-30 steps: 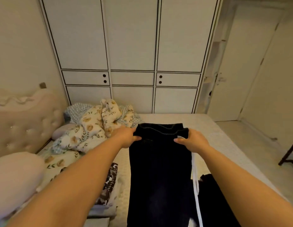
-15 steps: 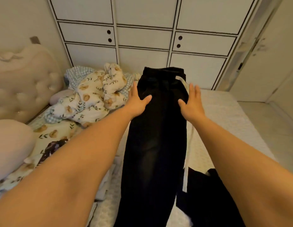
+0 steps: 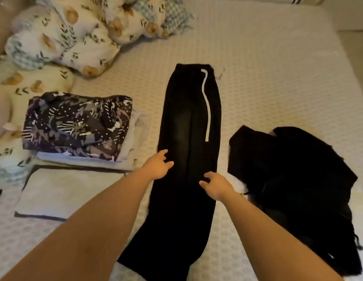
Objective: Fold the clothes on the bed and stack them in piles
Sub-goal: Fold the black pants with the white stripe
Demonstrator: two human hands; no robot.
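Note:
Black trousers [image 3: 186, 122] with a white side stripe lie lengthwise down the middle of the bed [image 3: 278, 67], folded leg on leg, waistband at the far end. My left hand [image 3: 157, 165] hovers at their left edge around mid-length, fingers spread. My right hand [image 3: 216, 184] is over their right edge a little nearer to me, fingers apart and holding nothing. On the left sits a folded pile topped by a dark patterned garment [image 3: 77, 124] over pale pieces. A heap of unfolded black clothes [image 3: 288, 175] lies on the right.
A bunched floral duvet [image 3: 75, 31] and pillows fill the far left corner. A pale folded cloth with dark trim [image 3: 60, 193] lies in front of the pile. The floor shows past the bed's right edge.
My hands let go of the waistband, smoothed the trousers flat and slid back toward me to mid-length. The view tilted down from the wardrobe onto the bed.

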